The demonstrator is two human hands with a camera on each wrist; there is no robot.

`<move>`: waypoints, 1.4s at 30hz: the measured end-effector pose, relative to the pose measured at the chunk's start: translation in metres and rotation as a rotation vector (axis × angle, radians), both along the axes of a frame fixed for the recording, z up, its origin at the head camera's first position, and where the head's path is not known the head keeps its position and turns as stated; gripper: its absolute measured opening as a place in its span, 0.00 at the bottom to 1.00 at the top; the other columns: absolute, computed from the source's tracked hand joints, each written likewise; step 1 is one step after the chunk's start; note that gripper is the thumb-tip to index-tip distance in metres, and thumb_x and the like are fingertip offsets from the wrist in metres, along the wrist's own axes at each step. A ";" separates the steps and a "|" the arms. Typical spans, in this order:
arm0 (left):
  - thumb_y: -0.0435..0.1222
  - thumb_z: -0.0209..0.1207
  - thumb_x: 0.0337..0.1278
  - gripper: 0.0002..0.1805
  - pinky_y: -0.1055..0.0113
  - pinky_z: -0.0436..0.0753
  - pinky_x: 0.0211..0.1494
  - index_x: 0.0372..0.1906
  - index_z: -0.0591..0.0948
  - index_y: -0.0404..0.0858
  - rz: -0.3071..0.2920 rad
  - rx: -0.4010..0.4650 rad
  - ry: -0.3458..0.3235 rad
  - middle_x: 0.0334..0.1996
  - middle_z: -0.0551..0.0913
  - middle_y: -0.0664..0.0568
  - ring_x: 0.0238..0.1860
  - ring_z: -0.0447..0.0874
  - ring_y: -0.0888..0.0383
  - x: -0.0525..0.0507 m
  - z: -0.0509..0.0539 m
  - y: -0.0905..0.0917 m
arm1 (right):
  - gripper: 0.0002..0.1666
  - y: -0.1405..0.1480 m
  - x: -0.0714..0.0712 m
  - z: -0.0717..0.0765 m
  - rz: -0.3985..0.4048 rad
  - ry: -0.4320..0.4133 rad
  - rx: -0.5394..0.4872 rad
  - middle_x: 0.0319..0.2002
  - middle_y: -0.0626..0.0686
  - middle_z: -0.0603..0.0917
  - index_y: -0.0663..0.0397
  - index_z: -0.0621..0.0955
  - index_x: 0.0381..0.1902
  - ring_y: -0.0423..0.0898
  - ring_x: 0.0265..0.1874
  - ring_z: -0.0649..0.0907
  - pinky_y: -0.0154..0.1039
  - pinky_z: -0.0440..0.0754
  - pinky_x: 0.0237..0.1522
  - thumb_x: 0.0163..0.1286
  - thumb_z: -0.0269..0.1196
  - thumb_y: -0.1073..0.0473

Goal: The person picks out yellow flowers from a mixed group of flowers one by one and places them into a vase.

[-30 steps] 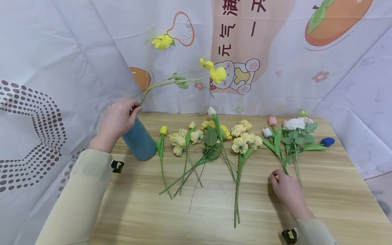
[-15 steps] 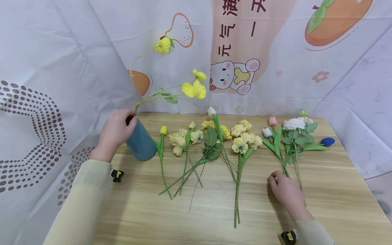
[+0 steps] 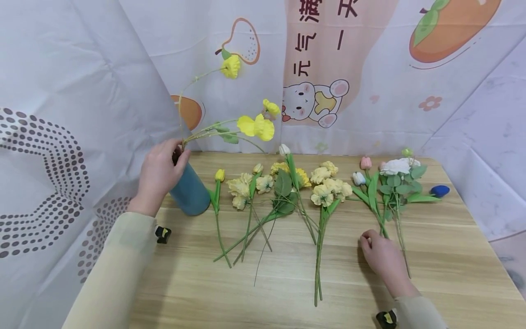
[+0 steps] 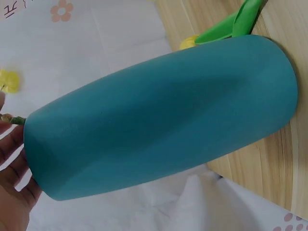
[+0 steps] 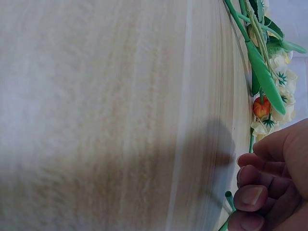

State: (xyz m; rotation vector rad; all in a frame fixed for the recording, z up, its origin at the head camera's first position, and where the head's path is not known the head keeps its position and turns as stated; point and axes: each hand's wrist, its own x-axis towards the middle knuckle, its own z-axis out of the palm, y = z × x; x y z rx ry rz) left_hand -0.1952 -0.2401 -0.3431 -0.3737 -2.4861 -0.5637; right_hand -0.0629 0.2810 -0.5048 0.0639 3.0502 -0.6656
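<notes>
In the head view my left hand [image 3: 159, 176] is at the mouth of the teal vase [image 3: 190, 192], its thumb and fingers pinching the green stem of a branch with yellow flowers [image 3: 256, 127]. The branch rises out of the vase mouth and leans right. The left wrist view shows the vase [image 4: 163, 115] large, with the hand [image 4: 14, 178] and the stem [image 4: 18, 120] at its rim. My right hand [image 3: 386, 260] rests by the table, fingers loosely curled and holding nothing, close to the tulip stems [image 3: 380, 219]. The right wrist view shows this hand [image 5: 274, 187] empty too.
A yellow tulip [image 3: 219, 175] lies right of the vase. Cream flowers [image 3: 322, 194], a white tulip [image 3: 284, 150], a white bloom [image 3: 396, 166] and a blue tulip [image 3: 439, 190] lie across the wooden table [image 3: 255, 306]. A printed cloth [image 3: 255, 82] hangs behind.
My left hand has lowered the yellow branch toward the vase, and its lower blooms have swung left and down. The vase stands slightly more upright. The right hand has hardly moved.
</notes>
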 end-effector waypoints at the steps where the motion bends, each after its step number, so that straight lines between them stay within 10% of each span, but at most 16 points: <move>1: 0.37 0.60 0.73 0.12 0.47 0.77 0.40 0.49 0.81 0.30 -0.001 0.010 0.012 0.35 0.82 0.38 0.34 0.77 0.42 -0.001 0.000 0.001 | 0.14 0.000 0.000 0.000 -0.001 -0.002 -0.002 0.21 0.52 0.81 0.70 0.80 0.46 0.46 0.18 0.74 0.42 0.71 0.20 0.76 0.55 0.61; 10: 0.33 0.62 0.70 0.09 0.45 0.77 0.44 0.38 0.82 0.28 -0.017 0.037 0.123 0.35 0.81 0.36 0.37 0.77 0.38 -0.001 -0.005 -0.003 | 0.14 -0.002 -0.001 0.000 -0.003 -0.017 -0.002 0.22 0.53 0.82 0.70 0.80 0.47 0.46 0.19 0.75 0.43 0.73 0.21 0.77 0.55 0.61; 17: 0.29 0.65 0.65 0.06 0.44 0.73 0.51 0.36 0.84 0.27 0.017 0.048 0.053 0.36 0.82 0.35 0.40 0.75 0.36 0.003 -0.011 -0.013 | 0.14 -0.004 -0.001 0.001 0.016 -0.031 0.010 0.25 0.56 0.85 0.69 0.80 0.46 0.46 0.20 0.77 0.47 0.76 0.22 0.77 0.55 0.61; 33: 0.41 0.57 0.75 0.19 0.34 0.53 0.67 0.53 0.84 0.28 0.147 0.041 -0.466 0.64 0.67 0.30 0.64 0.59 0.28 0.014 0.015 -0.042 | 0.07 -0.018 -0.001 -0.006 0.104 0.090 -0.010 0.32 0.58 0.87 0.66 0.82 0.42 0.52 0.27 0.85 0.53 0.83 0.30 0.73 0.61 0.64; 38: 0.42 0.54 0.76 0.19 0.35 0.56 0.65 0.56 0.83 0.32 0.200 0.100 -0.406 0.65 0.67 0.33 0.64 0.56 0.29 0.028 0.017 -0.034 | 0.09 -0.022 -0.001 -0.008 0.140 0.176 0.005 0.38 0.59 0.84 0.65 0.82 0.45 0.58 0.37 0.83 0.57 0.83 0.39 0.72 0.64 0.63; 42: 0.38 0.56 0.75 0.15 0.40 0.62 0.59 0.54 0.83 0.32 0.251 0.200 -0.187 0.62 0.68 0.35 0.62 0.56 0.34 0.045 0.011 -0.018 | 0.18 -0.023 -0.001 -0.011 0.179 0.212 0.051 0.47 0.64 0.80 0.65 0.81 0.53 0.64 0.46 0.79 0.63 0.79 0.48 0.70 0.67 0.60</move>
